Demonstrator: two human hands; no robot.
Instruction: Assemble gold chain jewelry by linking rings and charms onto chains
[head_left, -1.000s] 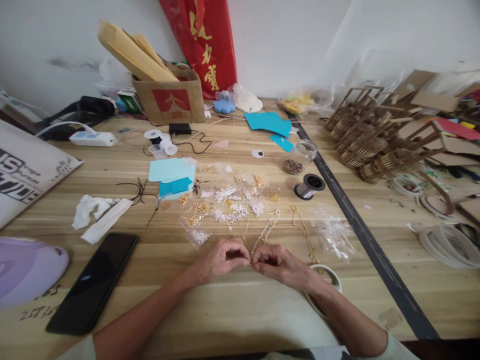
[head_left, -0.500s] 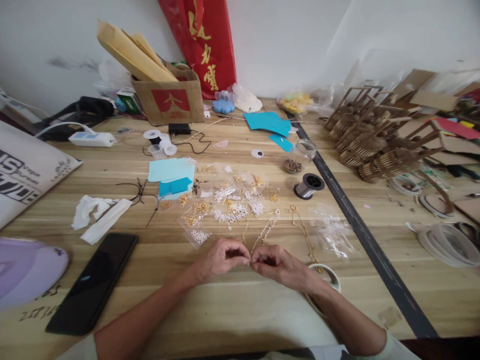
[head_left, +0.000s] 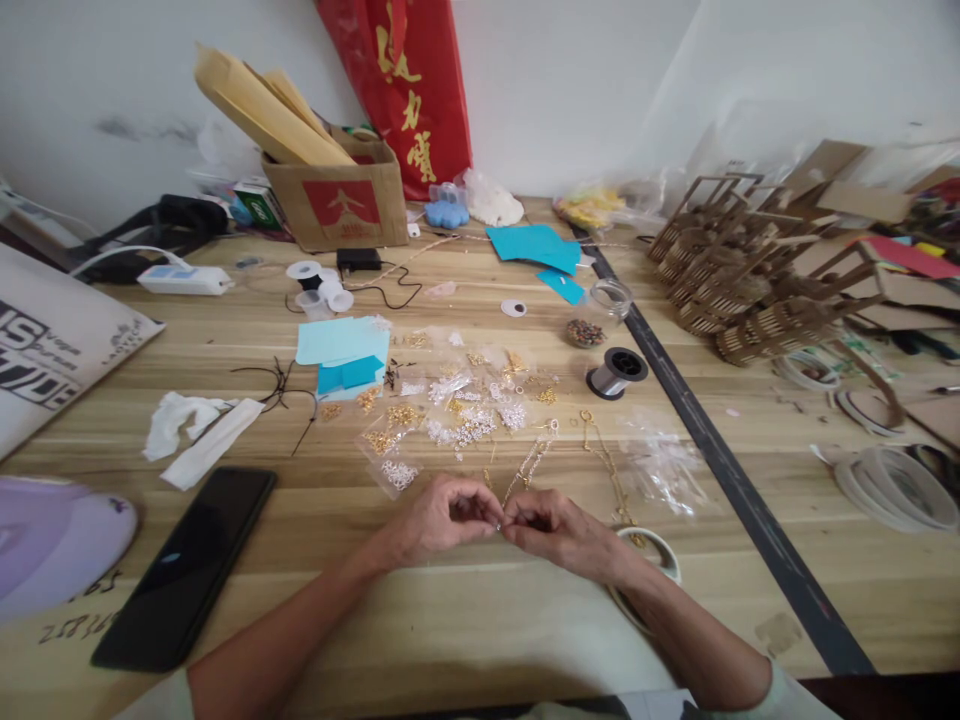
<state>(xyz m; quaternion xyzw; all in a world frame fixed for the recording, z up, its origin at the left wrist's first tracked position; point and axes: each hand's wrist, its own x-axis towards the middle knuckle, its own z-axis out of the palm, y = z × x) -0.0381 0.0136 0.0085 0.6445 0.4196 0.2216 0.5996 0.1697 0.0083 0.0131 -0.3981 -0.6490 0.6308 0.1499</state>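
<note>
My left hand point(head_left: 450, 515) and my right hand point(head_left: 551, 528) meet fingertip to fingertip over the near middle of the wooden table. Both are pinched closed on something tiny and shiny that I cannot make out. A silver chain point(head_left: 534, 458) runs from just behind the fingertips away from me. Right of it lies a gold chain point(head_left: 609, 465), its near end by a white tape roll point(head_left: 667, 548) partly under my right forearm. Beyond my hands spread small bags and heaps of silver beads point(head_left: 474, 425) and gold findings point(head_left: 403, 414).
A black phone point(head_left: 187, 570) and white tissue point(head_left: 214, 440) lie left. A wire spool point(head_left: 618, 372), a bead jar point(head_left: 589, 325) and clear bags point(head_left: 664, 465) are right. Wooden baskets point(head_left: 772, 290) stand far right, a cardboard box point(head_left: 337, 200) at the back.
My hands stay nearly in place, with only a slight shift of the fingertips. A tiny shiny bit shows a little more clearly between them.
</note>
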